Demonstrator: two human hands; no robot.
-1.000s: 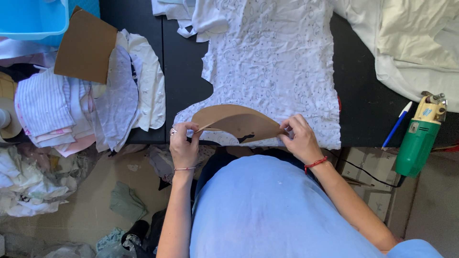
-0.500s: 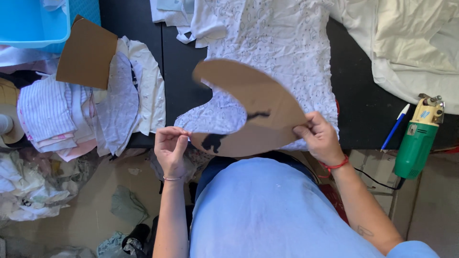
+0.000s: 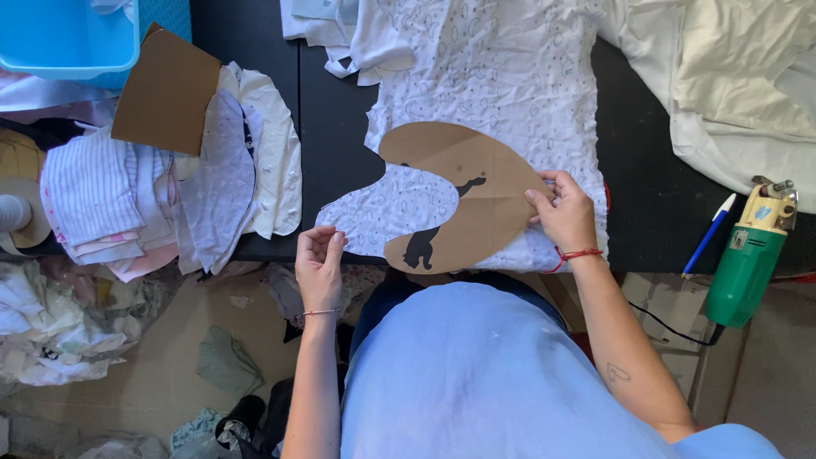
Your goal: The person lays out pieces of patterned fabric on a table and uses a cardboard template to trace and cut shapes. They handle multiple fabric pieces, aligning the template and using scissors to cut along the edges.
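Nearest the camera: the person's light-blue top fills the bottom of the view, both forearms reaching fwd. Left hand (image 3: 320, 265) sits at the table's near edge, fingers curled together, pinching the near-left corner of the white patterned fabric (image 3: 501, 93). Right hand (image 3: 563, 212) lies flat-ish on the right lobe of the brown cardboard template (image 3: 463, 200), fingertips pressing it onto the cloth. The template is a curved, kidney-like shape w/ a dark mark near its lower edge; it lies on the fabric's near part, notch facing left, cloth showing thru the notch. Progress, as I judge it: template is laid on & held, fabric edge being tugged flat; no traced line or cut visible around it, so marking and cutting look not yet done. A blue pen (image 3: 710, 235) and a green handheld cutting tool (image 3: 752, 255) w/ black cord lie untouched at right, well apart from both hands. Surface: a black table (image 3: 331, 127), mostly covered. At left, a stack of cut pieces (image 3: 153, 200), striped & pale, w/ a second cardboard piece (image 3: 166, 89) on top. Far left a blue plastic bin (image 3: 68, 38); far right a cream cloth (image 3: 731, 76) bunched up. Below the table, a tan floor (image 3: 161, 340) w/ fabric scraps (image 3: 47, 327) piled at left.
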